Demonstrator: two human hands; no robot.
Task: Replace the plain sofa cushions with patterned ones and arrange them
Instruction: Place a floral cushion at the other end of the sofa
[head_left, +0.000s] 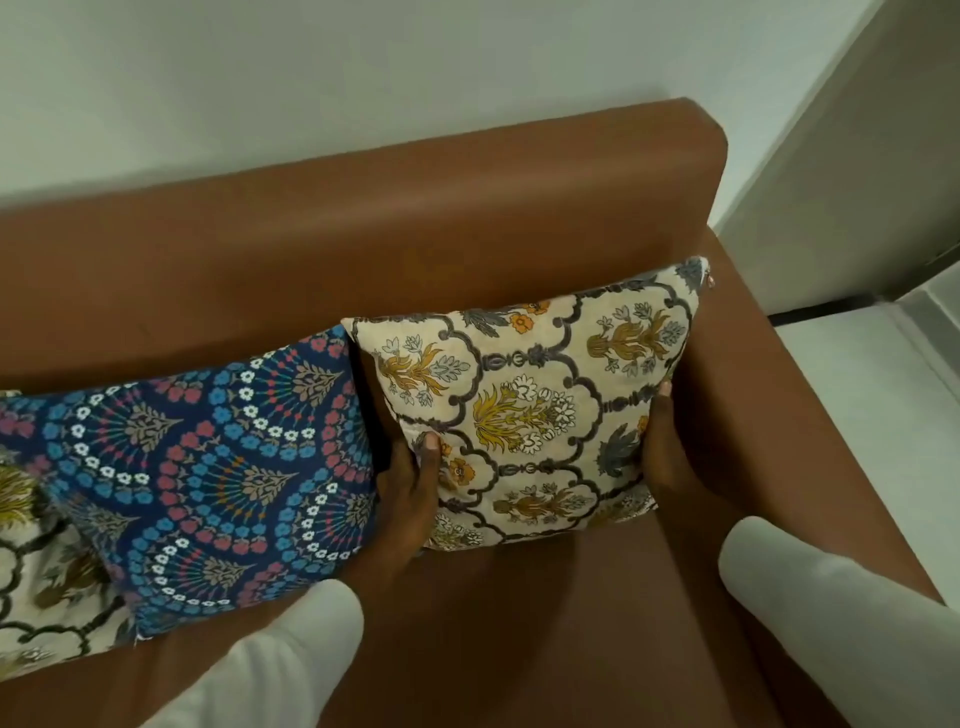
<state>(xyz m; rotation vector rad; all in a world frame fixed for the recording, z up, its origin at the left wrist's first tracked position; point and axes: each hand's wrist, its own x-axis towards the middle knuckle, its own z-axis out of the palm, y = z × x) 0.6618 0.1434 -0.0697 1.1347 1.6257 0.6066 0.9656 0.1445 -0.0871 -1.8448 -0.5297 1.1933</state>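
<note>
Far left, a cream cushion (31, 561) with dark scrolling lattice and mustard flowers pokes in at the frame edge, soft woven cloth, mostly cut off. Overlapping it, the navy cushion (208, 467) lies back against the sofa (363, 249), its fabric crowded with fan-shaped rings of blue, pink and white blossoms. The sofa itself is smooth tan-brown, leather-like, with a squared, padded backrest and a broad flat armrest on the right.

Now the action: the left hand (410, 499), coming out of a white sleeve (291, 649), is closed on the left edge of the cream floral cushion (530, 410), thumb pressed on the front face, fingers tucked behind and wedged into the gap beside the navy cushion. That square, plump cushion stands nearly upright at the sofa's right end, leaning on the backrest, its bottom edge on the seat, a small zip pull showing at its top right corner. The right hand (662, 457) clasps the opposite edge, squeezed between cushion and armrest, fingers mostly hidden behind the fabric. Its white sleeve (810, 597) crosses the armrest.

Behind, a plain pale wall (311, 78); far right, light floor (893, 395).
</note>
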